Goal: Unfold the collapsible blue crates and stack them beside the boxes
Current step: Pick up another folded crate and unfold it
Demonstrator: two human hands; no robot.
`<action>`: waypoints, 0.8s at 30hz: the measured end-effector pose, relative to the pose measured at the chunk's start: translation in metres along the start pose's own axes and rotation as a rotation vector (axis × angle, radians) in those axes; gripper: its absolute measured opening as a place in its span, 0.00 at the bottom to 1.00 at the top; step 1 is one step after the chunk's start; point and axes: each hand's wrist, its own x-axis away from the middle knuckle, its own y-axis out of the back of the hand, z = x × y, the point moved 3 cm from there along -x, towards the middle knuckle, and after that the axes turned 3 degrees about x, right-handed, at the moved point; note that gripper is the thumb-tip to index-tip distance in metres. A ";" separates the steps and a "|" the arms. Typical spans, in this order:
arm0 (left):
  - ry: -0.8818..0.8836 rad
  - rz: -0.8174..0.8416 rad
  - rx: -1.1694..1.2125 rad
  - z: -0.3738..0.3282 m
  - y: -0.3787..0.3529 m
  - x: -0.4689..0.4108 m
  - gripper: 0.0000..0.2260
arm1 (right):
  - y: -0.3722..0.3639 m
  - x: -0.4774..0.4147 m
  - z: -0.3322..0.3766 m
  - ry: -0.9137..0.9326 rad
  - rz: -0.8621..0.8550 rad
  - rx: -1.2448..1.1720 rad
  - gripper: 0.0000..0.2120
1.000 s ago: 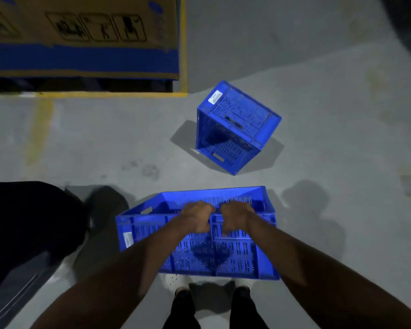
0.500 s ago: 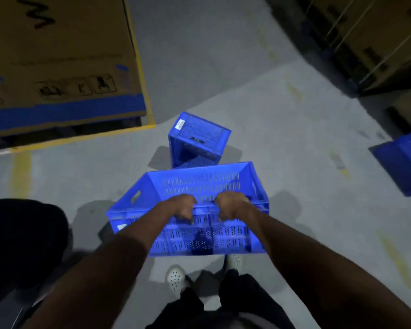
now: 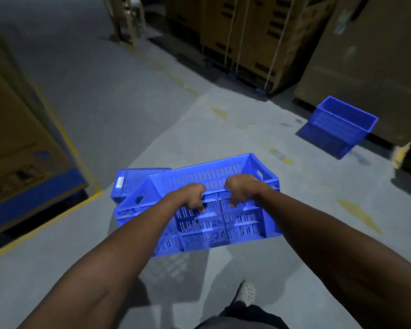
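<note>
I carry an unfolded blue crate (image 3: 223, 224) off the floor in front of me. My left hand (image 3: 192, 195) and my right hand (image 3: 241, 188) both grip its near rim, fingers curled over the edge. Behind its left end, a second blue crate (image 3: 131, 180) lies tipped on the floor, mostly hidden. A third blue crate (image 3: 339, 125) stands upright on the floor at the right, beside tall cardboard boxes (image 3: 365, 58).
A large cardboard box with a blue band (image 3: 22, 148) sits at the left behind a yellow floor line (image 3: 64, 210). More strapped boxes (image 3: 242, 32) line the back. Grey concrete floor stretches between them. My shoe (image 3: 246, 293) shows below.
The crate has risen from the floor in both hands. My view has swung right, so the tipped crate now sits behind the carried one and the crate by the boxes has come into view.
</note>
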 end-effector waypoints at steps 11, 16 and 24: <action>-0.109 -0.147 -0.310 -0.179 0.098 -0.143 0.11 | 0.059 0.002 -0.222 -0.149 -0.245 -0.040 0.20; -0.182 -0.340 -0.411 -0.246 0.138 -0.197 0.12 | 0.087 0.001 -0.304 -0.234 -0.435 0.009 0.18; -0.237 -0.600 -0.504 -0.297 0.190 -0.288 0.11 | 0.127 -0.031 -0.388 -0.391 -0.662 0.091 0.11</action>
